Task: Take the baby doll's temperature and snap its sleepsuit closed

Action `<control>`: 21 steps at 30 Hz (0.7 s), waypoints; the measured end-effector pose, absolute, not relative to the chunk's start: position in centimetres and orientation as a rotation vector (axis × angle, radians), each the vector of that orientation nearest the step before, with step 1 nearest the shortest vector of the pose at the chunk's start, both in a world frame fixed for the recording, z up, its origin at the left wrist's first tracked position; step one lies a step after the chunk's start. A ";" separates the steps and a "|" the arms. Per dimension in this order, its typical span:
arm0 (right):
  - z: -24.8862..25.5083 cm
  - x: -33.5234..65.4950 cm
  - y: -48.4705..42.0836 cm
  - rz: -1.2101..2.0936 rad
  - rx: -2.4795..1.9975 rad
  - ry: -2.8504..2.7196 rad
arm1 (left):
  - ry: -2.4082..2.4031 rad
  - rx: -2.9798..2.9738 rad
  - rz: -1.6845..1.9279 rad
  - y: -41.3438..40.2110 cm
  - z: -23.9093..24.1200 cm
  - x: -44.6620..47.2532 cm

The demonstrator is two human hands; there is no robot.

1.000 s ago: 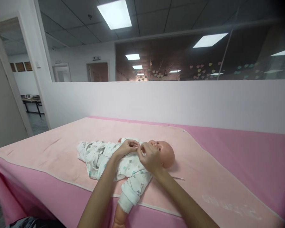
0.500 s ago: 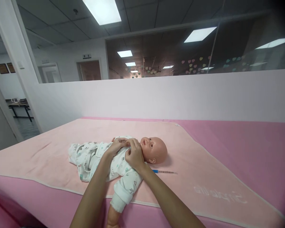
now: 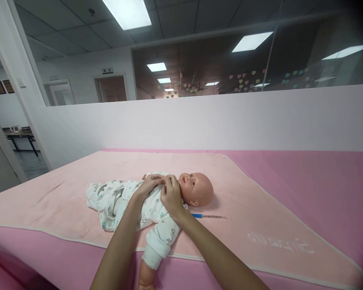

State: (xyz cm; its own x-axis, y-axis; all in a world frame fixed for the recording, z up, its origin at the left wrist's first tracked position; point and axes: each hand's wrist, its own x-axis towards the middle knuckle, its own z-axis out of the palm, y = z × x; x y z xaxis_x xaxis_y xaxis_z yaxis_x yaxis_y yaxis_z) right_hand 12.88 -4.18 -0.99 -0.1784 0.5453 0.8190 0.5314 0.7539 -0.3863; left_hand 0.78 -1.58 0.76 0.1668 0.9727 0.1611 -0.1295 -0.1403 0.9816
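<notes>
A baby doll [image 3: 196,189] lies on its back, head to the right, in a white printed outfit [image 3: 151,207]. My left hand [image 3: 151,183] rests on the doll's upper chest, its fingers bent and pressed together on the cloth. Close beside it, my right hand [image 3: 172,195] is curled at the front of the collar, fingertips pinching the fabric. The two hands' fingertips meet, and they hide the exact bit of cloth between them. Behind my right wrist lies a thin blue-ended thermometer [image 3: 211,216] with dark marks, partly covered by the wrist.
A peach blanket [image 3: 260,213] with white lettering is spread over a pink surface [image 3: 326,185]. A white half wall [image 3: 199,125] with glass above stands behind. Through a doorway at left, a dark table [image 3: 21,135] is visible.
The view has shifted slightly. My hands stay at the doll's collar, with only small finger movement; the doll and thermometer lie as before.
</notes>
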 end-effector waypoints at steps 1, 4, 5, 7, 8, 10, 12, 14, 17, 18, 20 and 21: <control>-1.0 12.8 -4.1 0.012 -0.848 -1.819 | 0.919 1.311 1.235 -1.6 0.8 0.8; -1.0 12.7 -4.0 0.003 -0.882 -1.790 | 0.920 1.315 1.231 -1.6 0.8 0.9; -1.0 12.7 -4.0 0.002 -0.888 -1.784 | 0.918 1.318 1.231 -1.6 0.8 0.9; -1.0 12.6 -4.0 0.008 -0.895 -1.781 | 0.915 1.321 1.234 -1.6 0.8 0.9; -1.0 12.6 -4.0 0.013 -0.898 -1.778 | 0.915 1.323 1.235 -1.5 0.8 0.8; -1.0 12.7 -4.0 0.028 -0.899 -1.767 | 0.915 1.325 1.238 -1.5 0.8 0.8; -1.0 12.8 -4.0 0.051 -0.881 -1.752 | 0.917 1.328 1.243 -1.4 0.9 0.8; -1.0 12.9 -4.0 0.078 -0.852 -1.715 | 0.921 1.332 1.248 -1.4 0.9 0.9; -1.0 12.9 -4.0 0.095 -0.827 -1.644 | 0.916 1.337 1.256 -1.4 0.8 0.9; -1.0 12.9 -4.0 0.092 -0.825 -1.635 | 0.911 1.336 1.255 -1.4 0.8 0.8; -1.0 12.9 -3.9 0.088 -0.823 -1.644 | 0.898 1.326 1.256 -1.3 0.6 0.8; -1.1 12.9 -3.9 0.092 -0.823 -1.653 | 0.889 1.319 1.258 -1.2 0.6 0.7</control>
State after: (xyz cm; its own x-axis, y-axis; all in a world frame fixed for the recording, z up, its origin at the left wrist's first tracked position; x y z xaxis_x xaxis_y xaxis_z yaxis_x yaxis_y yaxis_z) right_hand 12.91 -3.90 -1.07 -0.0220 0.5547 0.8317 0.4592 0.7446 -0.4845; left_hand 0.71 -1.24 0.56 0.1680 0.9676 0.1883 -0.1454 -0.1647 0.9756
